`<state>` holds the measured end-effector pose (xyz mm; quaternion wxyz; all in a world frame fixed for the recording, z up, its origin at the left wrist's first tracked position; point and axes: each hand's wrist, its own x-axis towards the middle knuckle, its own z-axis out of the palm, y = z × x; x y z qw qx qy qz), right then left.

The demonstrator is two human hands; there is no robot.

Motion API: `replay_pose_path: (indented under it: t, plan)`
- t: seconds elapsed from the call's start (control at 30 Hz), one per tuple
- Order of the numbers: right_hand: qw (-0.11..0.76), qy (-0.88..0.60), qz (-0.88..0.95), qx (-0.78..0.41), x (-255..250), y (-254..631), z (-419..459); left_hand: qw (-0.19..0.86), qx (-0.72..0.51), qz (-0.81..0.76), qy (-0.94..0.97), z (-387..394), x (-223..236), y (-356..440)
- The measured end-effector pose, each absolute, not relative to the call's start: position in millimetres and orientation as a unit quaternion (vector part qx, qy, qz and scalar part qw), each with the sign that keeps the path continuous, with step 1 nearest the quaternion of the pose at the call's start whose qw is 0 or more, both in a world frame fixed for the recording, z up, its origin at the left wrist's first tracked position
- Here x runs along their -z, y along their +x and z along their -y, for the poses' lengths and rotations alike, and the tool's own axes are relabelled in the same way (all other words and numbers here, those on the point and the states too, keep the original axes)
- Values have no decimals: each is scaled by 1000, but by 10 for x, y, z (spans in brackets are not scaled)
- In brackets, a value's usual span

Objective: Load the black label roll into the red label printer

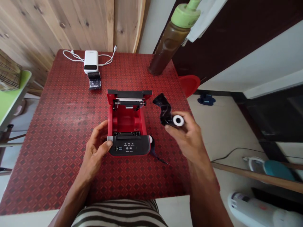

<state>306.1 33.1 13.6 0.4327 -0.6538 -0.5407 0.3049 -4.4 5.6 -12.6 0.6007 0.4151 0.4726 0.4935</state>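
Observation:
A small red and black label printer (129,123) stands on the table with its lid (129,94) raised and its red inner bay bare. My left hand (97,146) grips its left side, the thumb on the front left corner beside the black button panel (131,146). To the right of the printer, my right hand (187,130) holds a roll with a white core (178,120) above the table. A crinkled black strip (163,108) hangs loose from this roll. Against the printer's right side lies another black strip (156,153), with a white round end partly hidden.
A red patterned table (63,126) carries everything. At the back sit a white power bank (91,60) with white cables and a folded black piece (94,81). A tall brown bottle with a green cap (170,41) stands at the back right. A red stool (189,84) is beyond the right edge.

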Motion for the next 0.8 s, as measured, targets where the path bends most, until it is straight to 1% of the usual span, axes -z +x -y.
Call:
replay_pose_path:
  t: [0.1,0.17,0.27,0.33,0.37,0.43,0.57,0.8]
  plan:
    - [441,-588,558,-386,-479,3161,-126,598,-491,-481,413,-50,113,-40]
    - [410,-523,595,-452,-704,3114,-44,598,-485,-487,412,-48,103,-38]
    - [338,-459,613,-547,-918,2912,-45,599,-482,-494,407,-52,83,-31]
    - [309,-444,606,-583,-953,2756,-122,598,-482,-498,403,-58,63,-24]
    - [303,-445,610,-582,-947,2688,-177,598,-481,-498,403,-61,51,-21]
    - [289,-466,643,-535,-920,2576,-297,602,-477,-497,404,-67,26,-14]
    - [238,-490,748,-379,-893,2423,-487,602,-481,-486,412,-75,-12,-4]
    - [190,-492,814,-242,-780,2232,-544,602,-482,-482,416,-79,-2,-5]
